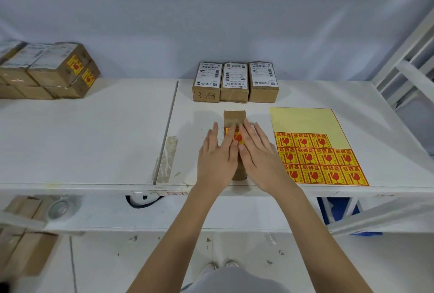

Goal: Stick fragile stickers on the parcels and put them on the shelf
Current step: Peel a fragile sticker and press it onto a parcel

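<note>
A brown cardboard parcel (234,116) lies lengthwise on the white shelf board (94,137) in front of me. A yellow-and-red fragile sticker (236,137) sits on its top face. My left hand (217,158) and my right hand (259,154) both lie flat on the parcel, fingers spread, fingertips pressing on the sticker; they cover most of the box. To the right lies the sticker sheet (314,149), its upper part peeled bare, several stickers left in the lower rows. Three labelled parcels (234,82) stand side by side behind.
A stack of parcels with fragile stickers (56,70) stands at the far left of the shelf. A white shelf frame (406,67) rises on the right. Below, a lower shelf holds cardboard boxes (23,208) and a tape roll (58,208). A blue bin (338,210) sits under the right side.
</note>
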`<state>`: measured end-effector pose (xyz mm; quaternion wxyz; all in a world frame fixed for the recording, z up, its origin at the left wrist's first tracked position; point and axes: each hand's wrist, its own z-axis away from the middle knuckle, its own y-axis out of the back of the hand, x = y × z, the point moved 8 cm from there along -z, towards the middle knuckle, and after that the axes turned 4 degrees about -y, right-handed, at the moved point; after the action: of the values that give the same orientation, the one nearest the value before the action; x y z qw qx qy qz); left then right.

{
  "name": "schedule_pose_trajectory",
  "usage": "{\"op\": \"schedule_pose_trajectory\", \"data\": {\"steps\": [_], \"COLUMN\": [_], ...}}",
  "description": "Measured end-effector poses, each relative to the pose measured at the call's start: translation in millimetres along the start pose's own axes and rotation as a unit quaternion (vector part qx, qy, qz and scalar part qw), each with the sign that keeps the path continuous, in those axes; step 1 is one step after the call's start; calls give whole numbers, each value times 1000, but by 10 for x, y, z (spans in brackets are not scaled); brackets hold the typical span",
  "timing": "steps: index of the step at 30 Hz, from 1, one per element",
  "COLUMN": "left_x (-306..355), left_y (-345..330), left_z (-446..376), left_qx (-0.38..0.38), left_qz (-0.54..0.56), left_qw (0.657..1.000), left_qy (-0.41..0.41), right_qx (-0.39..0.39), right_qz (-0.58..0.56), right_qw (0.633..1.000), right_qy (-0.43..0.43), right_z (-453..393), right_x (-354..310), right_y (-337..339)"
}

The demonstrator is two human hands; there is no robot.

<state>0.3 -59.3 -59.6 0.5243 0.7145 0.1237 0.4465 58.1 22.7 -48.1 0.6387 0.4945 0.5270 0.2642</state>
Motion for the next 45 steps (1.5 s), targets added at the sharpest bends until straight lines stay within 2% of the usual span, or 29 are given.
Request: {"op": "schedule_pose_trajectory", "data": {"steps": [3, 10, 16, 24, 27, 29, 31, 35, 39, 41, 45], "left_x": [-29, -23, -22, -4, -3, -40, -56, -152, -189, -188, -111], "left_y": [23, 71, 73, 69, 63, 16, -39, -20, 7, -62, -73], "left_z": [-8, 38, 60, 44, 41, 11, -7, 11, -105, -124, -97], "left_qx": [8, 53, 16, 24, 28, 24, 12, -7, -63, -89, -82], "left_qz": [-40, -86, -106, -101, -99, -65, 18, 231, 247, 267, 343], "left_qw": [999, 994, 993, 994, 993, 996, 999, 967, 960, 952, 929], "left_qy": [13, 46, 46, 44, 50, 49, 38, 106, 117, 117, 114], "right_qx": [4, -23, 6, 6, 6, 0, -4, 12, -27, -35, -40], "right_qz": [24, -15, 36, 34, -15, -59, -115, -198, -261, -296, -373], "right_qw": [1000, 999, 998, 999, 1000, 998, 993, 980, 962, 951, 924], "right_qy": [-4, -32, 52, 3, -16, -24, -18, -13, -80, -83, -74], "right_z": [-8, 0, 10, 51, 61, 60, 62, 95, 69, 52, -11], "right_x": [24, 12, -214, -81, -4, 30, 31, 50, 177, 187, 156], "right_y": [7, -9, 22, -15, -50, -77, -80, -26, -65, -63, -43]}}
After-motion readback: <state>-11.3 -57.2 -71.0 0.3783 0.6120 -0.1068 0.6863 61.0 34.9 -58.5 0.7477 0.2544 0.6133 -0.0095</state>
